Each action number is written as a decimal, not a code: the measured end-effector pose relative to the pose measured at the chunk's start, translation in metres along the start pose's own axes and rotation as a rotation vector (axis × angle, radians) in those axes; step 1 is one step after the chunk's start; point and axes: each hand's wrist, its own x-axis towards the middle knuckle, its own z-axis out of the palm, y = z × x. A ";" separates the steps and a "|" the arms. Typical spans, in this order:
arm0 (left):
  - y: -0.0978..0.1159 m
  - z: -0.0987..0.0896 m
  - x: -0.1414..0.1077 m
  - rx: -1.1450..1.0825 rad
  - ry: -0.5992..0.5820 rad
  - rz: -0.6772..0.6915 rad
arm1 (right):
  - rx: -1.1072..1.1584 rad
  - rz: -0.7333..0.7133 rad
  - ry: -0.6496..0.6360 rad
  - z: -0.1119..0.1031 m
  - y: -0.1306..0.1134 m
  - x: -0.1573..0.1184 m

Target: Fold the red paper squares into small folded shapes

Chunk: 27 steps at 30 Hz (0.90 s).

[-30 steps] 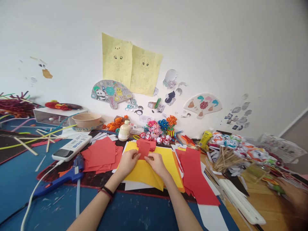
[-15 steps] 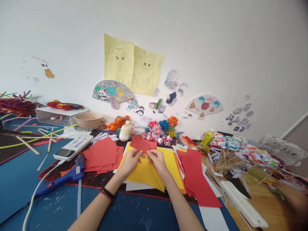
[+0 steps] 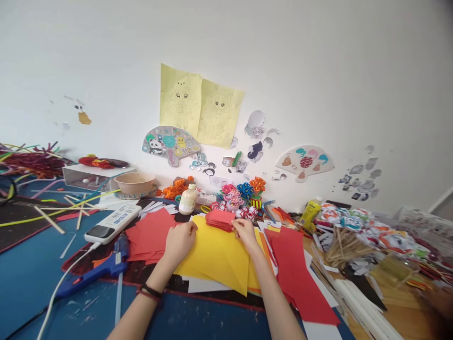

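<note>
A small stack of red paper pieces [image 3: 220, 219] lies on the far part of the yellow paper [image 3: 221, 252]. My right hand [image 3: 245, 233] has its thumb and fingertips pinched at the right edge of the red pieces. My left hand [image 3: 180, 243], its fingers curled closed, is over the left edge of the yellow paper; whatever its fingertips hold is hidden. Beside it on the left is a loose pile of larger red sheets [image 3: 150, 231]. Long red sheets [image 3: 300, 276] lie to the right of my right forearm.
A blue glue gun [image 3: 115, 262] and a white power strip [image 3: 115, 224] with a cable are at left. Behind the papers stand a cream bottle [image 3: 188, 199] and pipe-cleaner flowers [image 3: 245, 191]. Another person's blurred hand [image 3: 439, 300] shows at far right.
My hands have moved apart: the left went left to the yellow paper's edge, the right stays by the red pieces. The view has tilted slightly upward.
</note>
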 end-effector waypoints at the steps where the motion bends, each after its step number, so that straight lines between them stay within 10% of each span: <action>1: 0.000 -0.001 0.000 0.001 -0.016 -0.008 | -0.015 0.004 0.011 -0.001 0.005 0.000; 13: -0.021 0.002 -0.008 0.447 0.079 -0.180 | -0.224 -0.134 0.162 -0.010 0.023 -0.012; 27: -0.016 -0.012 -0.010 0.408 0.023 -0.155 | -0.180 -0.141 0.116 0.010 -0.002 -0.040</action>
